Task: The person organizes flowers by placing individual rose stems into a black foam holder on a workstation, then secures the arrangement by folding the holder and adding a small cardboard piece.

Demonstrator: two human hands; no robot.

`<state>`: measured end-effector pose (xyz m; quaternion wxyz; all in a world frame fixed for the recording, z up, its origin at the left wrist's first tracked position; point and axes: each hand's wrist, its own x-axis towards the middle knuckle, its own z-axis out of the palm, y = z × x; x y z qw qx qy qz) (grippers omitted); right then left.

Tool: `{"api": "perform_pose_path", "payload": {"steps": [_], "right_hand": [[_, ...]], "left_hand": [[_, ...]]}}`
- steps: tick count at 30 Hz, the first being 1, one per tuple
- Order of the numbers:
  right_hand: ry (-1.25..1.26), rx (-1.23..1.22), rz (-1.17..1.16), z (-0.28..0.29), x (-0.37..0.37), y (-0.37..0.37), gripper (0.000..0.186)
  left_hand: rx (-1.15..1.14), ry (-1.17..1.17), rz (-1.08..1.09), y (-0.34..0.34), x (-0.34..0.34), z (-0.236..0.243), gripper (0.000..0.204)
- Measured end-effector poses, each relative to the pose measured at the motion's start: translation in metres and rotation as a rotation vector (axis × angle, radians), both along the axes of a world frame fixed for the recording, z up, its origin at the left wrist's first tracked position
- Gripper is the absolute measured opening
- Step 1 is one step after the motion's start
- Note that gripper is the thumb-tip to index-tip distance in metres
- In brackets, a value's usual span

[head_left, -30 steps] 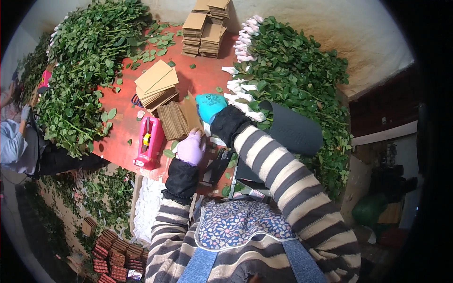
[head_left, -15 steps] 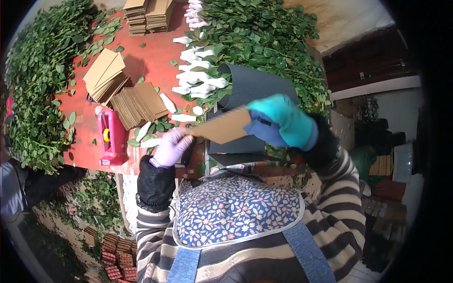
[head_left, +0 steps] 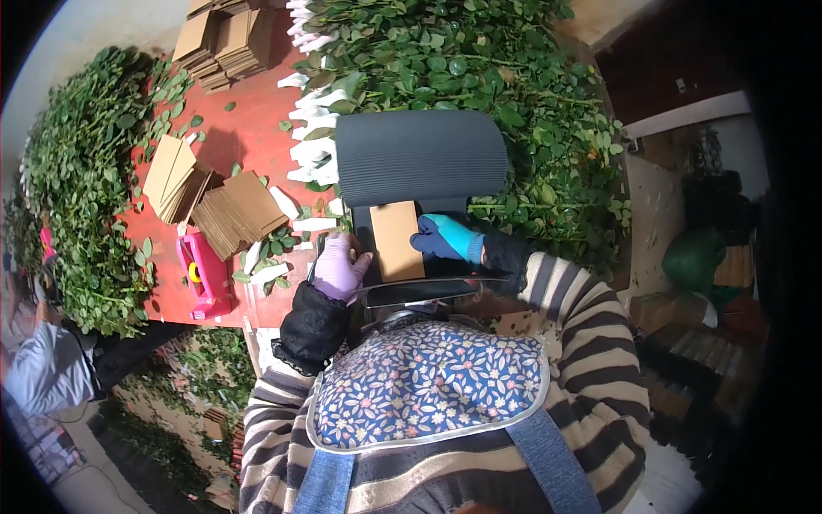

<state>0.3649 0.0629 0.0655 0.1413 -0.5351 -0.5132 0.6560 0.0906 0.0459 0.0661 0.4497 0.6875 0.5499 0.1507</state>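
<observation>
A plain brown cardboard piece point(head_left: 396, 242) lies flat on a dark ribbed mat point(head_left: 419, 154) in front of me; the mat's far part curls up and over. My right hand point(head_left: 449, 237), in a teal and navy glove, has its fingers closed at the cardboard's right edge. On the other side, my left hand point(head_left: 339, 267), in a lilac glove, is curled beside the mat's left edge with the thumb toward the cardboard. What its fingers hold, if anything, is hidden. Rose stems point(head_left: 462, 68) with leaves lie behind the mat, their heads in white sleeves point(head_left: 312, 128).
A pink tape dispenser point(head_left: 204, 274) stands on the red table point(head_left: 248, 107) at the left. Near it are cardboard stacks point(head_left: 240, 214), loose leaves and white sleeves. More leafy stems point(head_left: 86, 188) cover the far left. Another person's sleeve point(head_left: 51, 364) shows at the left.
The cardboard piece has gone from being held up between both hands to lying on the mat. My right hand has moved left and down; my left hand is slightly further right.
</observation>
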Motion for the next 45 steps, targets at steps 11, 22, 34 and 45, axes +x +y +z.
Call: {"api": "perform_pose_path", "payload": {"steps": [11,22,34,45], "right_hand": [[-0.049,-0.227,-0.018,0.049,-0.007,0.002,0.027],[-0.262,-0.080,0.073,0.011,-0.015,0.000,0.030],[-0.108,0.172,0.782,0.158,0.013,0.012,0.046],[-0.360,0.930,0.715,0.104,-0.021,0.004,0.051]], "left_hand": [[-0.520,0.005,0.177,0.005,0.009,0.009,0.042],[-0.292,-0.150,0.181,0.003,0.013,0.000,0.051],[-0.167,0.145,0.042,0.009,0.018,-0.011,0.072],[-0.166,0.161,0.060,0.003,0.013,-0.007,0.057]]}}
